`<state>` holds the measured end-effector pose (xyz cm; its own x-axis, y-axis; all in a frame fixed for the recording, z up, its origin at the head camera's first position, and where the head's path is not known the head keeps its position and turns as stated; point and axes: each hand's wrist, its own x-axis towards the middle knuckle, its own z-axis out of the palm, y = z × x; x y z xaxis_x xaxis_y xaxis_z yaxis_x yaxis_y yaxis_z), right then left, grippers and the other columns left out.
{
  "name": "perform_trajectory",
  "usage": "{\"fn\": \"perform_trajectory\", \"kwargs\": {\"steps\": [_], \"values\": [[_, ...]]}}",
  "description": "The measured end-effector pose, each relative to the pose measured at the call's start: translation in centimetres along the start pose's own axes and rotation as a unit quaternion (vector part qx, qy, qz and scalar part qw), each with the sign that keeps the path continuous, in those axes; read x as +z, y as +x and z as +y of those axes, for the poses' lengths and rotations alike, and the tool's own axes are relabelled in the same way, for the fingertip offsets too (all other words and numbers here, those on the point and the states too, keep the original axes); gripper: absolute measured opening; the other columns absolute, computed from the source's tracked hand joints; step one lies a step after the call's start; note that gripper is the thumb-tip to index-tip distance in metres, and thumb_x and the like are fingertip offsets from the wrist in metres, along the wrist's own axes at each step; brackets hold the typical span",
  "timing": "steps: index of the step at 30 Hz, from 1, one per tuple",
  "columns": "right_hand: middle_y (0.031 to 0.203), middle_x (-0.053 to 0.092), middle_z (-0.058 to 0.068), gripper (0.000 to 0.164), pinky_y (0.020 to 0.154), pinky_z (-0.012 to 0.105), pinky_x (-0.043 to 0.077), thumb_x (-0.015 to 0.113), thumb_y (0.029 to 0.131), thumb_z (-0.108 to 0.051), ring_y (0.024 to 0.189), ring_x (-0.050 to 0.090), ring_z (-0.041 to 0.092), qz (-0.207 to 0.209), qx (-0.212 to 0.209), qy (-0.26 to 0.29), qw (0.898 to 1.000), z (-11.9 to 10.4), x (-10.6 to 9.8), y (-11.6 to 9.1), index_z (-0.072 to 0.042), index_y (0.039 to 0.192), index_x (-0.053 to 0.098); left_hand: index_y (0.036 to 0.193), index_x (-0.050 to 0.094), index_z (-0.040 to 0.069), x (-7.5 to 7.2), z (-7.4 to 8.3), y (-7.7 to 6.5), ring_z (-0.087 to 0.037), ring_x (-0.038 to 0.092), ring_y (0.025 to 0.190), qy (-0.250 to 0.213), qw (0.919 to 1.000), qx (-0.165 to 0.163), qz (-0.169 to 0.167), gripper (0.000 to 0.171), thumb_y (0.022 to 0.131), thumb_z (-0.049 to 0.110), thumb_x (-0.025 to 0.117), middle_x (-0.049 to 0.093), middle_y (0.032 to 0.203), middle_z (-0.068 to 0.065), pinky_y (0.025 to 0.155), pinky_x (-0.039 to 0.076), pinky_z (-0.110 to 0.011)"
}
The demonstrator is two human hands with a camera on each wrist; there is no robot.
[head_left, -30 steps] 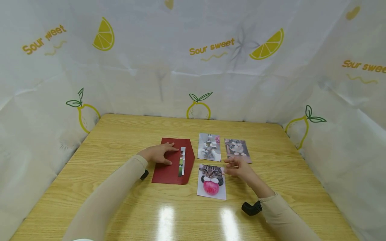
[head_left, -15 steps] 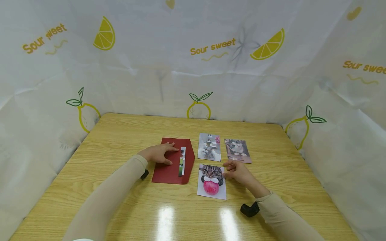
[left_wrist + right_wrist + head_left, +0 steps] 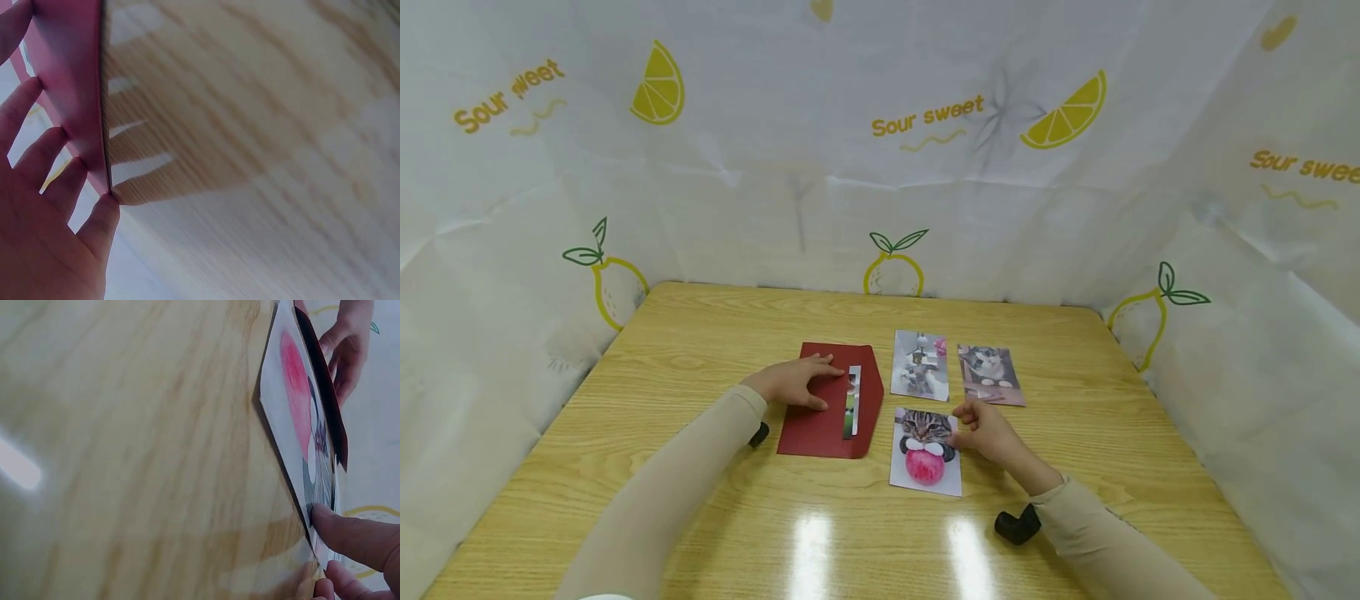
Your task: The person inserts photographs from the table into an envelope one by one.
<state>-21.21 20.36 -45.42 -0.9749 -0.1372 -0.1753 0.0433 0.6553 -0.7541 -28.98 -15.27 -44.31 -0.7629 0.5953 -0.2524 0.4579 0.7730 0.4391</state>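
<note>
While the left hand [image 3: 791,385] is lying spread on the envelope [image 3: 817,431], the right hand [image 3: 995,433] is pinching the near card [image 3: 925,454]; hard squeezing could crease it.

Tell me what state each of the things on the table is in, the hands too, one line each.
Envelope: flap open, picture strip showing at its mouth
Near card: face up
Far left card: face up, flat
Far right card: face up, flat
Left hand: open, on the envelope
Right hand: thumb on the near card, grip unclear
</note>
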Motion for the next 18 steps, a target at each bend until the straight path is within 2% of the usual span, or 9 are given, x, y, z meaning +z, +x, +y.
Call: {"fn": "perform_trajectory", "kwargs": {"steps": [5,8,18], "values": [[0.101,0.052,0.015,0.043,0.074,0.032,0.043,0.080,0.075,0.000,0.087,0.047,0.023,0.006,0.010,0.007,1.000,-0.26,0.19,-0.17,0.005,0.108,0.053,0.148,0.043,0.019,0.05,0.13,-0.07,-0.035,0.011,0.149,0.002,1.0000,-0.004,-0.002,0.064,0.090,0.033,0.068,0.019,0.161,-0.011,0.114,0.027,-0.054],[0.098,0.051,0.015,0.044,0.070,0.031,0.044,0.079,0.075,0.002,0.084,0.049,0.022,0.009,0.018,0.019,1.000,-0.32,0.40,-0.30,0.004,0.108,0.048,0.148,0.042,0.020,0.06,0.15,-0.06,-0.034,0.010,0.150,0.001,1.0000,-0.008,-0.005,0.064,0.090,0.033,0.068,0.018,0.162,-0.011,0.115,0.027,-0.053],[0.085,0.045,0.009,0.044,0.060,0.024,0.042,0.073,0.075,0.011,0.074,0.047,0.017,0.021,-0.017,0.058,0.998,-1.01,0.88,-0.91,0.004,0.105,0.042,0.147,0.044,0.019,-0.11,0.25,-0.15,-0.036,0.012,0.149,0.000,1.0000,-0.006,0.001,0.064,0.090,0.032,0.069,0.019,0.161,-0.012,0.114,0.028,-0.054]]}}
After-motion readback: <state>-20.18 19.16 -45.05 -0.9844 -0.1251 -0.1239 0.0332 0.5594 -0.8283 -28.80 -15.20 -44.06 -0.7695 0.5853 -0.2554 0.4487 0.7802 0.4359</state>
